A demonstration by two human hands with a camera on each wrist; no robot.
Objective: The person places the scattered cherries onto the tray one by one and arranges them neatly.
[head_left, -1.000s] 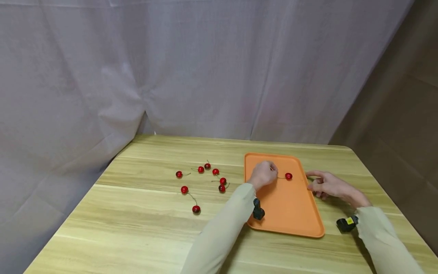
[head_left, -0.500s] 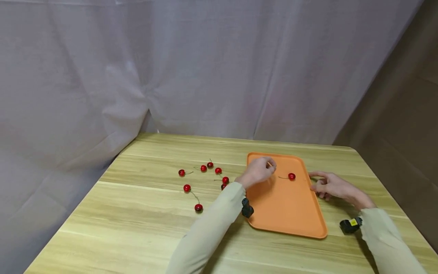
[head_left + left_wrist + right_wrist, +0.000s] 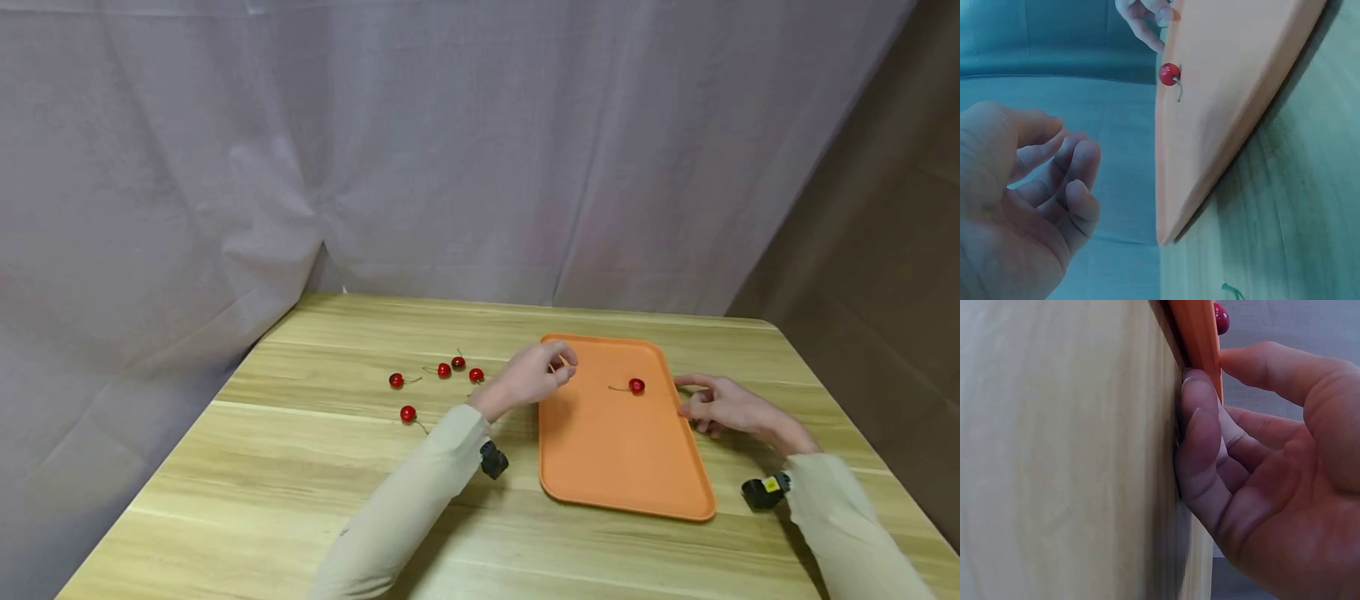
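An orange tray (image 3: pixel 622 467) lies on the wooden table with one red cherry (image 3: pixel 636 385) on it near the far right; the left wrist view shows that cherry (image 3: pixel 1169 74) too. My left hand (image 3: pixel 536 375) hovers over the tray's left rim, its fingers (image 3: pixel 1079 181) loosely curled and empty. My right hand (image 3: pixel 712 404) is at the tray's right edge, where thumb and fingertip (image 3: pixel 1197 394) pinch the rim (image 3: pixel 1200 337). Several loose cherries (image 3: pixel 444 370) lie on the table to the left of my left hand.
One cherry (image 3: pixel 408 412) lies nearer the front left and another (image 3: pixel 395 381) farthest left. A grey curtain (image 3: pixel 375 167) hangs behind and to the left of the table. The table's right edge (image 3: pixel 862 433) runs close beside my right forearm.
My left hand has drawn back leftward from the tray's middle to its left rim, leaving the cherry on the tray. Its arm now hides some of the loose cherries. The right hand has stayed put.
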